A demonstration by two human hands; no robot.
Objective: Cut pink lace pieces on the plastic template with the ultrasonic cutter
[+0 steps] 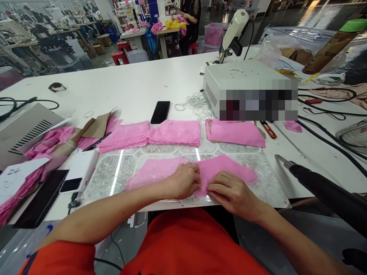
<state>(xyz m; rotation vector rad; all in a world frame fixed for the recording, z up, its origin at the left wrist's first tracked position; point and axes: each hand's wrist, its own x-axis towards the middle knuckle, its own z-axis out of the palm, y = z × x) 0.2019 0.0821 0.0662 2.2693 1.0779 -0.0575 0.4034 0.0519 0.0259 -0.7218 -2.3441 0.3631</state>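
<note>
The left hand [185,180] and the right hand [229,193] lie close together at the near edge of the table, fingertips nearly meeting, both pressed down on a pink lace strip [189,172] that spreads out flat to either side of them. The left hand's fingers curl over the strip's middle where the two halves meet; the right hand lies flatter, its fingers pinching the near edge just beside the left. The strip rests on a patterned glass plate [114,172] set into the white table [114,84]. Just beyond the plate lies a row of folded pink lace [149,134], and to its right a pink piece on brown card [235,131]. A black phone [160,112] lies behind the row, near a scatter of white elastic rings [197,103]. A white machine box [243,82] stands farther right. At the left edge sit bundles of pink lace [48,139] and a white power bank [78,170]. At the right, a black-handled tool [321,183] points inward toward the plate.
</note>
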